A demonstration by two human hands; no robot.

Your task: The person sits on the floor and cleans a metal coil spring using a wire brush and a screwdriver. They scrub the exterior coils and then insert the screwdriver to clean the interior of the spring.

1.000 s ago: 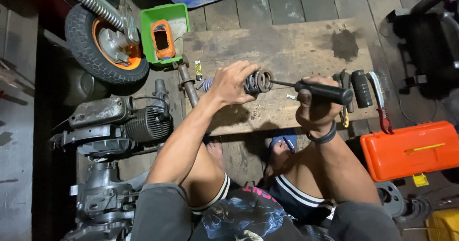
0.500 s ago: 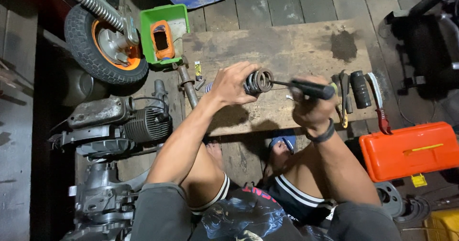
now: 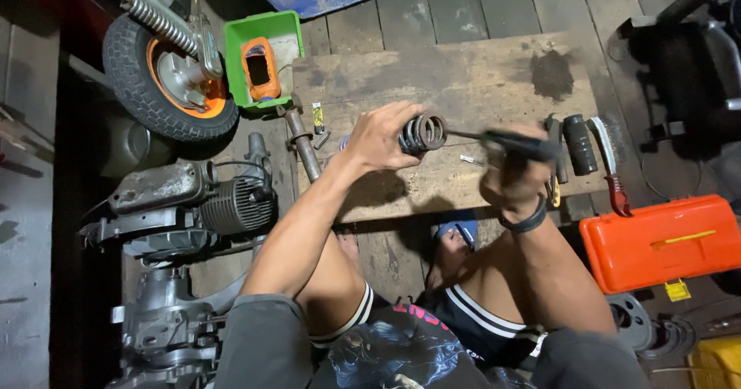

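Your orange toolbox (image 3: 660, 242) sits at four o'clock with a yellow latch strip, the green tray (image 3: 287, 40) with its orange-rimmed part at eleven, a small yellow-labelled tube (image 3: 317, 116) lying near it. Centre board (image 3: 463, 80), your left hand (image 3: 380, 136) curls shut around the coiled spring (image 3: 422, 132), your right hand (image 3: 515, 174) fists the black-handled tool (image 3: 513, 142) poking into it. Push off-line and I reckon that tip skids toward your left fingers (image 3: 401, 115).

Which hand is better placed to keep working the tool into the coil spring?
Right, probably. The right hand already grips the black-handled tool, whose shaft reaches the coil spring; the left hand is occupied steadying it.
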